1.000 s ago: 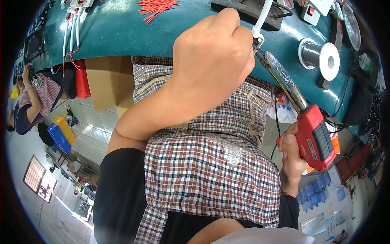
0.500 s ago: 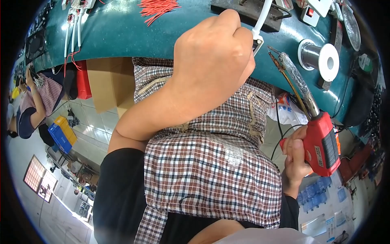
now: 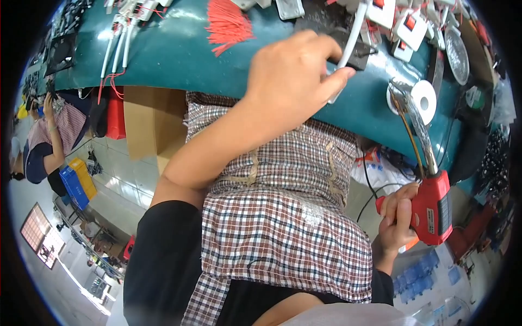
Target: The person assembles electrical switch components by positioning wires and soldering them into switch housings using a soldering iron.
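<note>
My left hand (image 3: 291, 73) is closed around the lower part of a white cable (image 3: 354, 33), above the bench front. The fingers partly hide the cable's lower end; a small pale piece shows below the thumb. My right hand (image 3: 398, 214) grips the handle of a red and black soldering gun (image 3: 430, 209). The gun's metal barrel points up, and its tip overlaps a solder spool (image 3: 423, 102) in view. Whether the tip touches the solder is unclear. Behind my left hand sits a dark metal block (image 3: 331, 27).
Cut red wires (image 3: 228, 26) lie on the green bench (image 3: 179, 51). White cables (image 3: 117, 49) with red leads are at the left, and white parts with red switches (image 3: 410, 24) at the back right. Another person (image 3: 54, 130) works at far left. A cardboard box (image 3: 140, 119) stands below.
The soldering gun has moved right, away from the white cable. My left hand has shifted, its thumb now visible along the cable. The view has shifted, showing more of the bench.
</note>
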### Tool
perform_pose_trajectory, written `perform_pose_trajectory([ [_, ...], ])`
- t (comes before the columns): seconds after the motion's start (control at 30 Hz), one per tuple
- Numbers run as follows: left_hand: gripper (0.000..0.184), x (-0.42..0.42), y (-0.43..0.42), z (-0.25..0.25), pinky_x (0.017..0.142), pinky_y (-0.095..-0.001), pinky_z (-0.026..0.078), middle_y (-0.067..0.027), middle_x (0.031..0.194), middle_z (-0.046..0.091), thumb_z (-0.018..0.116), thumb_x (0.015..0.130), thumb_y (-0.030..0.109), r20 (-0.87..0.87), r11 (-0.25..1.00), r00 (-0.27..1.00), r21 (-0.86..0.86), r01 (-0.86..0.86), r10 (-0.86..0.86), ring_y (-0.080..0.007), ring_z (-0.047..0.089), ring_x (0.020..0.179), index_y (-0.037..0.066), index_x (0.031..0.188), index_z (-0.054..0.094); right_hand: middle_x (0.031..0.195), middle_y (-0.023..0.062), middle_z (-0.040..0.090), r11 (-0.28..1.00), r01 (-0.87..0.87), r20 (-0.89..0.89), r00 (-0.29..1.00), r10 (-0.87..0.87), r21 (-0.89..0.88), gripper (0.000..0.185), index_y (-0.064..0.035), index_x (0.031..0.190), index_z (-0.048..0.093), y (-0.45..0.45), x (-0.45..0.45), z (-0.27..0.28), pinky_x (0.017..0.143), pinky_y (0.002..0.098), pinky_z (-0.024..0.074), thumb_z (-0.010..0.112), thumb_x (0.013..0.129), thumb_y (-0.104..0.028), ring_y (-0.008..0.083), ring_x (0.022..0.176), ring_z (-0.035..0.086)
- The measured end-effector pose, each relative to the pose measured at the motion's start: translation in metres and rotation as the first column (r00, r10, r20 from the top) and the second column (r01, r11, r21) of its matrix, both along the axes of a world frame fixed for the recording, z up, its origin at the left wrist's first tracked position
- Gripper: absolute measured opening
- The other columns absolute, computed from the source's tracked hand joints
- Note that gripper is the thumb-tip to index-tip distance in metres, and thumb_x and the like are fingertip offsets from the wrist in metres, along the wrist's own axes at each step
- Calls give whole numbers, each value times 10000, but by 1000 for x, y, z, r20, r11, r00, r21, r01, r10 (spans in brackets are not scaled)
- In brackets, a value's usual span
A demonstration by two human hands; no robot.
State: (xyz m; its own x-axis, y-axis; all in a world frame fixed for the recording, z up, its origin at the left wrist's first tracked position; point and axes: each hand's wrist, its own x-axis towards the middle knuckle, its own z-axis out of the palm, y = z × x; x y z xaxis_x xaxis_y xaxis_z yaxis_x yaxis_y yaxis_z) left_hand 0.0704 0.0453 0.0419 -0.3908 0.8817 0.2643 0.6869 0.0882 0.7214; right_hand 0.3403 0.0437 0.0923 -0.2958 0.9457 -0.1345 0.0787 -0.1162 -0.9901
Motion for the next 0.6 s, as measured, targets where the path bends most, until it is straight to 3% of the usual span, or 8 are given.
perform_pose_trajectory([
  [0.07, 195, 3, 4, -11, 492, -323, 429, -43, 677, 568, 764, 756, 196, 61, 999, 998, 39, 27, -29, -180, 548, 539, 61, 815, 637, 723, 40, 463, 1000, 23, 1, 1000, -23, 18, 150, 30, 1005, 484, -3, 6, 1, 418, 222, 313, 552, 911, -67, 46, 421, 331],
  [0.17, 122, 2, -9, 2, 503, -240, 440, -10, 704, 606, 735, 793, 124, 316, 974, 942, 222, 40, -111, -90, 554, 554, 60, 823, 635, 736, 23, 454, 999, -14, -13, 1000, 15, 49, 160, 20, 1049, 493, -1, 20, -9, 428, 210, 298, 525, 949, -100, 41, 440, 325],
  [0.23, 108, -4, -21, 6, 513, -201, 432, 17, 750, 627, 727, 816, 104, 460, 975, 884, 219, -24, -82, -42, 545, 577, 53, 859, 643, 732, 21, 451, 997, 56, -7, 998, -56, 61, 146, 15, 1024, 504, -2, 13, -8, 436, 202, 297, 525, 957, -113, 41, 451, 315],
  [0.27, 106, -13, -26, 9, 526, -190, 431, 22, 784, 641, 716, 827, 87, 568, 970, 818, 235, -60, -87, -36, 550, 604, 47, 893, 643, 730, 24, 452, 997, -1, -30, 1000, 3, 74, 129, 14, 995, 513, 2, 16, -9, 439, 200, 293, 541, 953, -105, 43, 459, 310],
  [0.37, 98, -50, -42, 23, 562, -183, 445, -18, 797, 655, 659, 882, 83, 822, 891, 569, 269, -364, -16, -58, 575, 634, 36, 968, 659, 728, 29, 455, 996, 47, -44, 998, -44, 72, 122, 17, 974, 517, 3, 6, -5, 437, 199, 286, 551, 949, -97, 43, 457, 307],
  [0.43, 142, -83, -57, 23, 571, -193, 465, -40, 829, 668, 626, 920, 126, 791, 821, 600, 263, -507, 117, -68, 587, 647, 22, 1010, 661, 723, 32, 460, 997, 32, -54, 998, -28, 73, 117, 18, 978, 517, 3, 2, 2, 437, 201, 285, 563, 942, -83, 47, 456, 316],
  [0.5, 176, -106, -74, 10, 596, -197, 482, -52, 870, 678, 605, 942, 151, 846, 732, 503, 231, -641, 174, -73, 600, 691, 9, 1033, 653, 705, 30, 411, 993, 104, 46, 993, -106, 52, 111, -11, 934, 469, 0, -2, -1, 415, 212, 272, 527, 937, -105, 49, 447, 287],
  [0.6, 242, -134, -90, -4, 713, -240, 543, -93, 984, 688, 611, 942, 178, 951, 758, 298, 137, -638, 79, -127, 655, 839, -19, 1080, 635, 705, 29, 418, 995, 77, 39, 996, -79, 59, 127, 9, 954, 476, 2, -1, -2, 413, 206, 263, 536, 935, -101, 47, 441, 285],
])
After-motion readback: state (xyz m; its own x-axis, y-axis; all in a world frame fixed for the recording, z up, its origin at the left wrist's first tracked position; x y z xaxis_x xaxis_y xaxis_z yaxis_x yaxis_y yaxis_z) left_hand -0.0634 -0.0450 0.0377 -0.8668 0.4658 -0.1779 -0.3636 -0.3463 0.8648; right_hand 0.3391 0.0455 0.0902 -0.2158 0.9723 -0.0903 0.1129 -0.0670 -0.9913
